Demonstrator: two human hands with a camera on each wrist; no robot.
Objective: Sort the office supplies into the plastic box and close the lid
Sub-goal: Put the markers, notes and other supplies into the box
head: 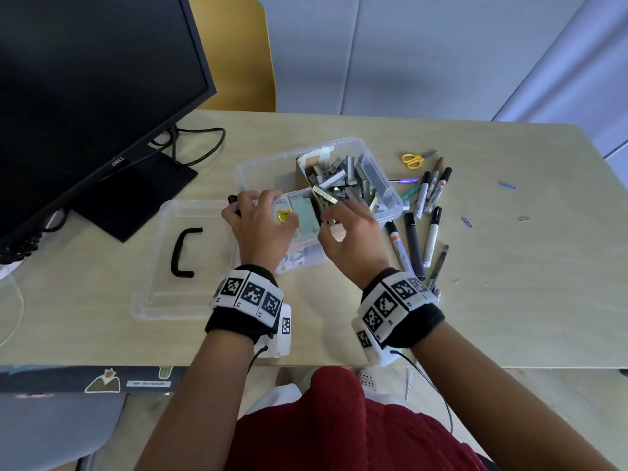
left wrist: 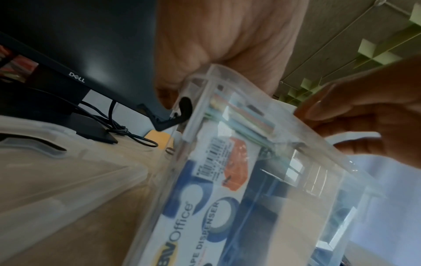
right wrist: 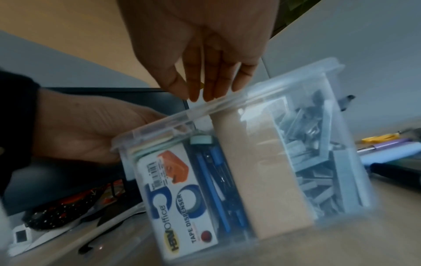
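Observation:
The clear plastic box (head: 272, 161) stands open at the middle of the desk. Loose grey staple strips (head: 346, 181) in a cardboard tray fill its right half. A tape dispenser pack (right wrist: 177, 207), blue tools and coloured notes lie in its left half. My left hand (head: 261, 226) grips the box's left rim beside a black latch (head: 232, 199). My right hand (head: 350, 229) hovers over the near rim (right wrist: 227, 102), and its straight fingers (right wrist: 214, 82) point down at that rim. I see nothing held in it. The clear lid (head: 153, 294) with its black handle lies left of the box.
Several markers (head: 431, 215) and pens lie right of the box, with yellow scissors (head: 413, 160) behind them. Loose paper clips (head: 467, 222) dot the desk further right. A black monitor (head: 85, 96) and its cables stand at the back left.

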